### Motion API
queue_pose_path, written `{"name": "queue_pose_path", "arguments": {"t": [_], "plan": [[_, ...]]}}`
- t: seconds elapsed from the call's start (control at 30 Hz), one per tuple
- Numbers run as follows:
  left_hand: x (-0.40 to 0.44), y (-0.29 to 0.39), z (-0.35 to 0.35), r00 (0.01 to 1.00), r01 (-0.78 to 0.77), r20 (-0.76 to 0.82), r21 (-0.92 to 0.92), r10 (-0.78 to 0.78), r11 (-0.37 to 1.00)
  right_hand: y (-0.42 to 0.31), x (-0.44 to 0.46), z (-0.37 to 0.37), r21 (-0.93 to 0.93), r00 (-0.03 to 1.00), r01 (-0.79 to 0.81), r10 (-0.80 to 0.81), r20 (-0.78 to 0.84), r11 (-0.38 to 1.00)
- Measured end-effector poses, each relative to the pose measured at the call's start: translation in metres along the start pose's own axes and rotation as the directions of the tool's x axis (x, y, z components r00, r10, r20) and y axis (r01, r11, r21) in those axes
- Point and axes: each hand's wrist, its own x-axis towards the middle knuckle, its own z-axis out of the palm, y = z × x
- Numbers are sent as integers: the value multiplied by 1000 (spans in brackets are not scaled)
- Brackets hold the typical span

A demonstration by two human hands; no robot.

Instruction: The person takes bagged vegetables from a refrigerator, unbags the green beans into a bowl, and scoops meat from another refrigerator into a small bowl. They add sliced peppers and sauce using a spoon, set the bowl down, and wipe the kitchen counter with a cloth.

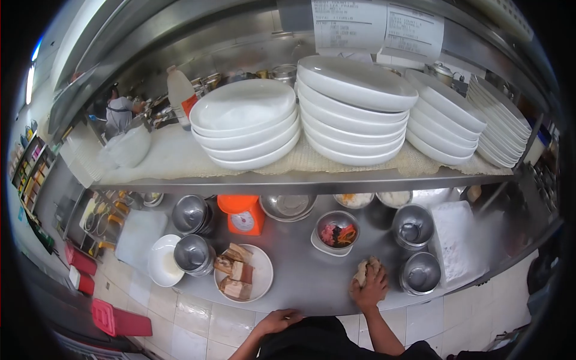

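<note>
My right hand (370, 291) presses down on a crumpled tan cloth (362, 273) on the steel counter (300, 264), its fingers bent over it. At the counter's front edge lies my left hand (282, 320), close to my body, its fingers partly hidden. A white plate (261, 273) with several brown and pale blocks of food (241, 272) is up and to the left of my left hand. Beyond the cloth stands a metal bowl (337, 230) of pink, dark and orange food. Two stacks of metal bowls (413, 226) (419, 273) are right of my right hand.
Stacked white dishes (354, 120) fill the shelf (300, 182) above the counter. An orange scale (242, 215), more metal bowls (193, 254) and a white dish (161, 270) stand at the left. A white tray (457, 243) is far right. A person (120, 111) stands in the background.
</note>
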Motion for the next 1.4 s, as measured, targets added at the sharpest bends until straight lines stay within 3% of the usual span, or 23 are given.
{"name": "queue_pose_path", "arguments": {"t": [0.1, 0.33, 0.4, 0.43, 0.5, 0.6, 0.63, 0.7, 0.8, 0.87, 0.9, 0.93, 1.03, 1.1, 1.2, 1.27, 1.3, 1.33, 1.37, 1.4], "plan": [[-22, -12, -11, 990, 134, -57, 93, -129, 987, 1, -3, 7, -34, 1000, -30, 30, -1, 999], [-47, -61, -36, 974, 220, 25, 151, -226, 964, 2, -3, 10, -32, 995, 11, -14, -101, 999], [-52, -72, -40, 984, 178, 76, -290, -163, 940, 0, -1, 8, -59, 998, -50, 48, -32, 997], [-54, -78, -42, 983, 181, 86, -280, -163, 943, 0, 2, 7, -62, 997, -64, 62, -35, 996], [-55, -95, -45, 995, 83, 90, -604, -35, 793, -4, 7, 3, -57, 992, -125, 125, 1, 991], [-45, -135, -45, 989, 144, 75, -660, -126, 737, -13, 15, -8, -47, 982, -187, 188, 20, 981], [-40, -152, -43, 989, 151, 89, -656, -122, 740, -13, 16, -6, -56, 980, -198, 199, 14, 979], [-33, -196, -34, 938, 229, -43, -667, -343, 709, -11, 18, 2, -71, 973, -224, 219, -70, 972], [-35, -281, -17, 875, 285, -97, -689, -474, 667, -13, 21, -1, -92, 963, -269, 269, -4, 959], [-65, -327, 0, 893, 288, -244, -336, -378, 897, -11, 23, 2, -102, 961, -277, 277, -19, 955], [-68, -382, 12, 897, 314, -260, -199, -358, 929, -10, 23, 4, -105, 960, -281, 279, -34, 954], [-74, -444, 28, 876, 375, -235, -215, -420, 902, -12, 23, 4, -115, 957, -290, 289, -23, 950], [-122, -494, 45, 739, 438, -60, -714, -671, 547, -16, 23, 4, -129, 951, -309, 309, -25, 942], [-133, -507, 56, 772, 484, -141, -504, -620, 716, -15, 20, 7, -153, 956, -291, 281, -81, 945], [-129, -515, 57, 845, 481, -184, -153, -503, 863, -14, 16, 12, -193, 963, -266, 252, -96, 944], [-118, -521, 56, 916, 394, -185, 234, -357, 889, -17, 13, 17, -189, 954, -285, 259, -151, 940], [-112, -526, 57, 937, 346, -181, 379, -298, 858, -19, 11, 22, -177, 937, -316, 277, -214, 932], [-106, -527, 60, 950, 311, -179, 478, -255, 822, -23, 9, 24, -177, 954, -273, 242, -177, 946], [-106, -520, 58, 877, 453, -243, 124, -415, 883, -27, 7, 23, -203, 945, -298, 258, -202, 933], [-104, -492, 53, 748, 493, -246, -417, -617, 763, -30, 11, 21, -225, 933, -324, 271, -237, 919]]}}
